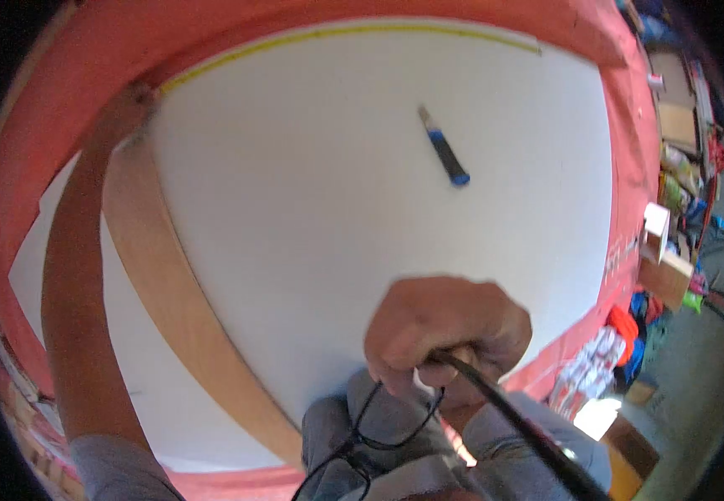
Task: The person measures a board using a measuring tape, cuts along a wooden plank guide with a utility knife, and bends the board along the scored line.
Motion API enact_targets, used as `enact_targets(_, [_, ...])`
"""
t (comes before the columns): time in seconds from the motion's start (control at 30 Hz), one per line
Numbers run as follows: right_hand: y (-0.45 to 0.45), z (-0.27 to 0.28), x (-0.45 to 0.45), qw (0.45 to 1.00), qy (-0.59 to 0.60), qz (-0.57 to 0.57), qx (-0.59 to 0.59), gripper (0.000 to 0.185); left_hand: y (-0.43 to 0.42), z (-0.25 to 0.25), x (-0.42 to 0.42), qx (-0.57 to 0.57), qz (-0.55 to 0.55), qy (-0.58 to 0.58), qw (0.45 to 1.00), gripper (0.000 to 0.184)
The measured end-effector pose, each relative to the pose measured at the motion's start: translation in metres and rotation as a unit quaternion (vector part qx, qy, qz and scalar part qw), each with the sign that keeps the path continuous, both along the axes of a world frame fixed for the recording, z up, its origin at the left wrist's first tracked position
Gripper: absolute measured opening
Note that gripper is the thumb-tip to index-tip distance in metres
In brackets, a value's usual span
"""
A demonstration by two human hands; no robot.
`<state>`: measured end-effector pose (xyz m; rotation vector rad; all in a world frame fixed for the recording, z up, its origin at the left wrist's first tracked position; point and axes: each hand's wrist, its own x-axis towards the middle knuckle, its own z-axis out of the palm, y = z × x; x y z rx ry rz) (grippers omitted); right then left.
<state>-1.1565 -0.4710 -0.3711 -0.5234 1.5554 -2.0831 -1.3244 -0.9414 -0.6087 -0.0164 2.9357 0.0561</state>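
Note:
My left hand [134, 108] is blurred at the far left, by the upper end of a curved-looking wooden strip [182, 309] and the left end of a yellow tape measure [320, 33]. Its fingers cannot be made out. Close to the camera, my right hand [449, 330] is closed in a fist above the near part of the white board [312, 192]. A long dark thing [529, 430] runs from the fist toward the lower right; what the fingers grip is unclear. A black and blue cutter knife [444, 153] lies on the board, touched by neither hand.
Red cloth [629, 159] surrounds the white board. Black-framed glasses [362, 447] hang over my grey-clothed legs [328, 426]. On the right are boxes [667, 280], bags and colourful clutter on the floor.

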Motion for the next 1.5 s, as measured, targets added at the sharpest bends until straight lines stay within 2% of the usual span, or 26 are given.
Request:
enact_targets(0.03, [0.002,0.003,-0.006,0.999,-0.004,0.032,-0.004,0.027,0.005,0.01,0.001,0.006,-0.014,-0.006,1.0,0.047])
enact_targets(0.07, [0.0,0.01,0.002,1.0,-0.011,-0.029,-0.001,0.023,-0.003,0.002,-0.004,0.002,-0.007,-0.003,1.0,0.047])
enact_targets(0.13, [0.0,0.007,0.007,0.995,-0.053,-0.084,-0.006,0.021,-0.029,-0.05,-0.013,0.029,-0.058,0.075,0.995,0.044])
enact_targets(0.2, [-0.003,0.01,-0.001,0.986,0.035,-0.103,-0.129,0.018,-0.052,-0.042,-0.022,-0.023,-0.143,0.092,0.985,0.042])
enact_targets(0.23, [-0.005,0.011,-0.006,0.977,0.057,-0.103,-0.176,0.017,-0.034,-0.033,-0.019,-0.039,-0.092,0.074,0.992,0.043])
enact_targets(0.3, [0.001,0.003,0.0,0.972,0.074,-0.167,-0.151,0.012,-0.022,-0.034,-0.013,-0.025,-0.053,0.034,0.998,0.043])
enact_targets(0.43, [0.043,0.013,0.002,0.946,0.113,-0.301,-0.031,0.022,-0.02,-0.058,-0.012,0.043,-0.058,0.01,0.997,0.044])
enact_targets(0.47, [0.049,0.014,-0.001,0.94,0.12,-0.32,-0.022,0.019,-0.021,-0.06,-0.012,0.049,-0.061,0.006,0.997,0.044])
enact_targets(0.57, [0.044,0.002,-0.004,0.934,0.126,-0.333,-0.021,0.011,-0.036,-0.059,-0.014,0.065,-0.061,0.017,0.996,0.045])
enact_targets(0.67, [0.03,-0.008,-0.001,0.918,0.131,-0.373,-0.014,0.007,-0.052,-0.067,-0.025,0.109,-0.113,0.037,0.987,0.046])
enact_targets(0.77, [0.012,-0.021,-0.011,0.906,0.142,-0.398,-0.008,0.013,-0.043,-0.059,-0.036,0.075,-0.087,-0.015,0.993,0.046])
enact_targets(0.8, [0.005,-0.024,-0.015,0.903,0.146,-0.403,-0.007,0.016,-0.043,-0.05,-0.031,0.027,-0.031,-0.076,0.996,0.045])
enact_targets(0.87, [-0.003,-0.028,-0.024,0.895,0.156,-0.418,-0.001,0.022,-0.03,-0.026,-0.027,0.041,-0.026,-0.099,0.994,0.045])
enact_targets(0.93, [-0.013,-0.035,-0.039,0.882,0.172,-0.438,0.017,0.028,-0.028,-0.023,-0.029,0.059,-0.015,-0.123,0.991,0.044])
enact_targets(1.0, [-0.017,-0.051,-0.06,0.858,0.192,-0.471,0.071,0.035,-0.028,-0.028,-0.024,0.011,-0.065,-0.051,0.997,0.046])
enact_targets(1.07, [0.002,-0.096,-0.087,0.802,0.229,-0.447,0.323,0.041,-0.026,-0.034,-0.017,-0.006,-0.074,-0.007,0.997,0.047])
enact_targets(1.1, [0.025,-0.132,-0.099,0.713,0.299,-0.357,0.524,0.054,-0.024,-0.034,-0.016,-0.018,-0.086,0.032,0.996,0.047])
enact_targets(1.13, [0.045,-0.167,-0.102,0.683,0.258,-0.323,0.603,0.06,-0.019,-0.026,-0.019,-0.022,-0.082,0.035,0.996,0.047])
enact_targets(1.17, [0.062,-0.199,-0.102,0.645,0.214,-0.283,0.677,0.066,-0.014,-0.018,-0.021,-0.005,-0.056,-0.011,0.998,0.049])
enact_targets(1.23, [0.097,-0.24,-0.099,0.59,0.14,-0.244,0.757,0.071,-0.014,-0.02,-0.019,0.014,-0.026,-0.061,0.998,0.05])
enact_targets(1.3, [0.099,-0.234,-0.089,0.582,0.143,-0.232,0.766,0.068,-0.018,-0.018,-0.019,0.002,-0.1,-0.044,0.994,0.05])
enact_targets(1.33, [0.098,-0.236,-0.085,0.575,0.142,-0.224,0.774,0.064,-0.018,-0.018,-0.019,0.001,-0.098,-0.045,0.994,0.05])
enact_targets(1.4, [0.114,-0.255,-0.08,0.593,0.169,-0.241,0.749,0.06,-0.016,-0.003,-0.021,0.04,-0.02,-0.083,0.996,0.049])
enact_targets(1.5, [0.119,-0.262,-0.073,0.618,0.195,-0.274,0.711,0.051,-0.015,-0.012,-0.019,0.063,0.013,-0.069,0.995,0.049])
